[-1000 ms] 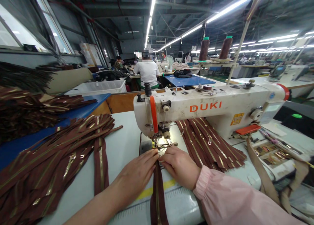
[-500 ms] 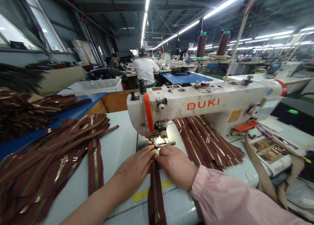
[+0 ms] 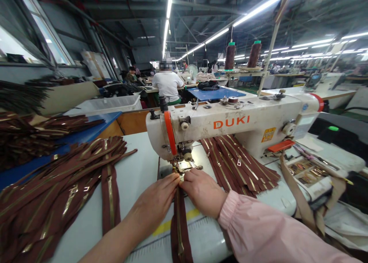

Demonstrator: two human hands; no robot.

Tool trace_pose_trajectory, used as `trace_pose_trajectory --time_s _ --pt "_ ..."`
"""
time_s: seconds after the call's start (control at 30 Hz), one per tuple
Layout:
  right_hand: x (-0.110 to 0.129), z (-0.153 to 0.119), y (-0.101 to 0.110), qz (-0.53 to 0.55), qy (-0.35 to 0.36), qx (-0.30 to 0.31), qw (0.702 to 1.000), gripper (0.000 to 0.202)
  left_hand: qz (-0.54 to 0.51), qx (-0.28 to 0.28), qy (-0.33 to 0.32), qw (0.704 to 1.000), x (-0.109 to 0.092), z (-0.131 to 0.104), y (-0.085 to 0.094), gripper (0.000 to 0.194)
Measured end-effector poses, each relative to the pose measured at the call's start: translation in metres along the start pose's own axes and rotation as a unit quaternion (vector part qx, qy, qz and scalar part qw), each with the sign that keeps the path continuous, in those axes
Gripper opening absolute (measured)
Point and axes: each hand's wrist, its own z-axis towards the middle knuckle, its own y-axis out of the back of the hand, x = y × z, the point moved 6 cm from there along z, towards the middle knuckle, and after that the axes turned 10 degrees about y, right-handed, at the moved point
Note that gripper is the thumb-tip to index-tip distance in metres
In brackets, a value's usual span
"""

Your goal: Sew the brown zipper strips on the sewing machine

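Just in front of the sewing machine's (image 3: 198,123) presser foot, a brown zipper (image 3: 180,224) with gold teeth runs toward me over the table's edge. My left hand (image 3: 161,194) grips the zipper's left side, fingers pressed together near the lit needle area. From the right, my right hand (image 3: 202,190) pinches the same zipper, its fingertips close to the left ones. The zipper's far end is hidden by my fingers and the foot.
Brown zippers (image 3: 48,198) lie heaped on the left of the table, and more zippers (image 3: 235,163) lie under the machine arm. A parts tray (image 3: 307,171) sits at the right. A person in a white shirt (image 3: 167,83) sits ahead.
The view has shifted slightly, so the machine appears a little further left. Both hands keep their hold on the zipper by the presser foot.
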Motion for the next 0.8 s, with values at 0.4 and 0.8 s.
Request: trace_pose_trajectory --time_s 0.4,0.8 --pt "-0.0004 -0.0017 -0.0009 0.000 -0.005 -0.011 1.000 0.011 0.005 -0.043 -0.016 0.999 -0.0089 -0.0034 0.0096 0.037" --pt "-0.0057 -0.0007 0.0005 0.002 -0.028 -0.012 1.000 0.014 -0.002 -0.022 0.008 1.000 -0.0083 -0.0007 0.0067 0.038"
